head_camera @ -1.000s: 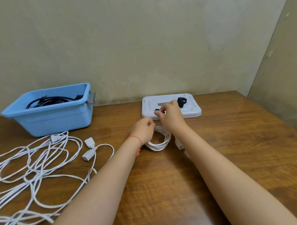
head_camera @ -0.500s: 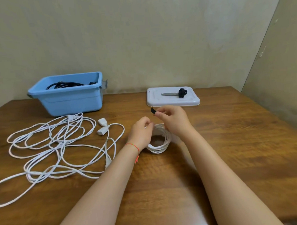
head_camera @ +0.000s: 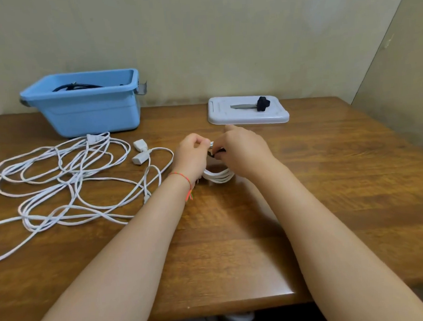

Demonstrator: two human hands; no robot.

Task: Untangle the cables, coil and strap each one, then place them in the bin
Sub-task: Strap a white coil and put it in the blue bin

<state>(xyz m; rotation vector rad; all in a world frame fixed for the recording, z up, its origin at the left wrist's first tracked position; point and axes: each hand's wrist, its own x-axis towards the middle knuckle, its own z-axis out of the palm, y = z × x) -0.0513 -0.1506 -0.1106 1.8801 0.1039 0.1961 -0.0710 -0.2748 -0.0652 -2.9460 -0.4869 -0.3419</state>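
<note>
A small coiled white cable [head_camera: 219, 176] sits on the wooden table between my hands. My left hand [head_camera: 192, 152] grips the coil's top with curled fingers. My right hand [head_camera: 244, 151] pinches a black strap [head_camera: 215, 153] against the coil's top. A loose tangle of white cable [head_camera: 68, 176] with its plugs [head_camera: 140, 152] lies on the left of the table. The blue bin [head_camera: 89, 110] stands at the back left, with black cable [head_camera: 77, 86] inside it.
A white lid [head_camera: 248, 116] lies upside-down at the back centre, carrying a grey strap [head_camera: 242, 106] and a rolled black strap [head_camera: 262, 103]. The table's near edge [head_camera: 224, 307] runs under my forearms. A wall stands behind the table and at the right.
My right hand took a black strap from the white lid and brought it back to the coil. My left hand kept hold of the coil. The camera view shifted.
</note>
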